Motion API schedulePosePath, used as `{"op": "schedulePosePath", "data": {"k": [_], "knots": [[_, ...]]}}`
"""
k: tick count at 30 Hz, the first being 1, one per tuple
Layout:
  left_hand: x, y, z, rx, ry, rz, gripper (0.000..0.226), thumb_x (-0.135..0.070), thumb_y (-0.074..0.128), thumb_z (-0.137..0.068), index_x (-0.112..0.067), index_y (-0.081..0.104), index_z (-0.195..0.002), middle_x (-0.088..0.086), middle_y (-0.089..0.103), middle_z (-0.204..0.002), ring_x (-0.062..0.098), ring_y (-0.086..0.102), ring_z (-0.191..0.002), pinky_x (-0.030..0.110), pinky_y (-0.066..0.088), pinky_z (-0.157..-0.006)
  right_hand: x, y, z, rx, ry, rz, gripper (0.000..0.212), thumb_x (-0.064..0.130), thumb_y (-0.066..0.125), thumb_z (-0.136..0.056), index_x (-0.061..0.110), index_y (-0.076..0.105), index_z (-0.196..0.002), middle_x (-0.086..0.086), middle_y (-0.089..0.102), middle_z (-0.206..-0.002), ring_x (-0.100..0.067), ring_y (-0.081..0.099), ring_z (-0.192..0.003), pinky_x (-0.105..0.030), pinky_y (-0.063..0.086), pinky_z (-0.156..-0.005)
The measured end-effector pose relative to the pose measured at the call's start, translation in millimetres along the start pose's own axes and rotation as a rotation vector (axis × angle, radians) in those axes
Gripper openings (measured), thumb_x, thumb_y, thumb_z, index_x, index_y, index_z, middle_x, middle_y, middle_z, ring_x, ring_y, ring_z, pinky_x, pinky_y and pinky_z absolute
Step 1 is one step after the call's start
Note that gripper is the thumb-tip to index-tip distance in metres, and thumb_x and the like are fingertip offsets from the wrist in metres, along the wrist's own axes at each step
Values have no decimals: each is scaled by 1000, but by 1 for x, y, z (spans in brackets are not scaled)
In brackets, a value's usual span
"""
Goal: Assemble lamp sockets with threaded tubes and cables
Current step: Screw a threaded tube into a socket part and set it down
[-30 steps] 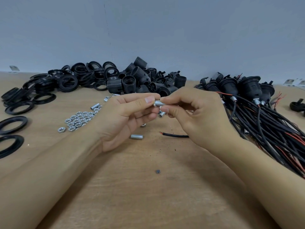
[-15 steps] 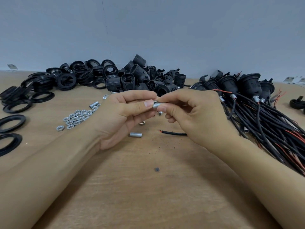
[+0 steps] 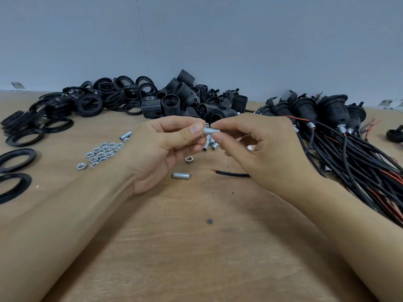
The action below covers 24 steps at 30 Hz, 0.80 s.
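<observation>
Bench: we work at a bare wooden table (image 3: 196, 258) against a pale grey wall.
Finished bundle: a heap of black sockets already on black cables with red cores (image 3: 353, 153) lies to our right.
Loose parts, far edge: black plastic threaded socket shells (image 3: 174, 103) are piled in the middle, flat black plastic rings (image 3: 87, 103) spread to the left.
Left hand (image 3: 161, 147): fingers are curled, with the thumb and forefinger pinching one end of the tube.
Right hand (image 3: 259, 147): thumb and forefinger pinch the other end, the remaining fingers loosely bent.
Stray cable: one short black cable with a bared red tip (image 3: 231, 173) lies on the table, partly under our right hand.
Nuts: a cluster of small silver hex nuts (image 3: 100, 154) sits beside our left wrist.
Spare tubes: several more silver tubes (image 3: 210, 143) lie just below our fingertips and one (image 3: 181, 176) lies alone nearer us.
Task piece: the short silver threaded metal tube (image 3: 209, 130) is held level between both hands, above the table.
Handling: we judge it light, rigid and hard to damage. The threads give grip, yet its small size makes it easy to drop, so we would take it by the ends and keep the bore free for the cable.
</observation>
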<state>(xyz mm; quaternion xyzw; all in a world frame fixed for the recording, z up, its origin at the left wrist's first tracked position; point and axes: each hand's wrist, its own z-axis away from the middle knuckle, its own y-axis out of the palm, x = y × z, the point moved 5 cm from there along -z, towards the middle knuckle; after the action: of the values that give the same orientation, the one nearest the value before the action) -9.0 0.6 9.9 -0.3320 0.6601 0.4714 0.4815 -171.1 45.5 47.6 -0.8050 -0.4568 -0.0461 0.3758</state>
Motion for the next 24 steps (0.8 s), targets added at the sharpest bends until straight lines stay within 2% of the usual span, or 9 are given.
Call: {"op": "schedulePosePath", "data": {"k": [4, 6, 9, 10, 14, 18, 20, 22, 24], "knots": [[-3, 3, 1, 46, 45, -24, 19, -2, 72, -69, -9, 79, -84, 8, 76, -88, 16, 71, -90, 25, 57, -84, -2, 1, 0, 25, 51, -38, 14, 20, 64, -94, 10, 75, -90, 12, 64, -70, -8, 65, -67, -31, 53, -61], [-6, 3, 2, 53, 54, 53, 27, 7, 68, -69, -12, 80, -84, 6, 76, -88, 18, 72, -92, 30, 57, -88, -5, 3, 0, 27, 72, -20, 16, 20, 63, -95, 10, 74, -90, 13, 63, -69, -10, 64, -66, -29, 52, -61], [-13, -2, 2, 48, 67, 266, 32, 3, 57, -69, -11, 79, -88, 5, 75, -86, 20, 73, -87, 33, 58, -82, -9, 4, 1, 31, 102, 5, 17, 20, 62, -95, 10, 73, -91, 9, 65, -70, -11, 63, -68, -30, 52, -62], [-15, -3, 3, 38, 75, 271, 33, 0, 56, -69, -9, 77, -92, 7, 75, -88, 20, 73, -87, 32, 58, -80, -11, 4, 1, 33, 120, -11, 17, 21, 61, -96, 10, 73, -92, 8, 66, -71, -11, 64, -69, -32, 53, -63], [-12, 0, 4, 10, 118, -84, 51, -1, 56, -67, -7, 66, -117, 13, 74, -109, 24, 68, -111, 36, 56, -92, -17, 5, 1, 37, 157, -29, 17, 22, 59, -97, 13, 72, -94, 4, 67, -71, -17, 64, -69, -41, 54, -61], [-18, 1, 7, 0, 247, -132, 48, -4, 48, -70, -7, 65, -115, 6, 76, -84, 23, 68, -108, 31, 53, -87, -24, 5, 2, 17, 214, -56, 17, 23, 59, -97, 14, 72, -93, 1, 66, -69, -17, 65, -66, -43, 55, -59], [-19, 0, 7, -2, 260, -159, 52, -4, 49, -69, -8, 64, -118, 7, 76, -94, 19, 68, -107, 27, 52, -85, -25, 5, 2, 18, 221, -59, 16, 23, 59, -97, 14, 72, -93, 3, 67, -70, -13, 66, -67, -41, 56, -59], [-16, 4, 7, 29, 236, -212, 59, -3, 50, -68, -9, 60, -126, 10, 75, -107, 21, 66, -114, 31, 51, -92, -26, 5, 2, 19, 225, -63, 15, 22, 59, -97, 15, 72, -94, 3, 67, -71, -13, 66, -67, -42, 56, -59], [-17, 6, 9, 28, 288, -257, 56, -1, 50, -69, -8, 61, -123, 10, 76, -98, 25, 67, -111, 35, 50, -96, -26, 5, 2, 18, 219, -53, 16, 21, 59, -98, 14, 72, -93, 2, 66, -70, -16, 65, -66, -43, 55, -58]]}}
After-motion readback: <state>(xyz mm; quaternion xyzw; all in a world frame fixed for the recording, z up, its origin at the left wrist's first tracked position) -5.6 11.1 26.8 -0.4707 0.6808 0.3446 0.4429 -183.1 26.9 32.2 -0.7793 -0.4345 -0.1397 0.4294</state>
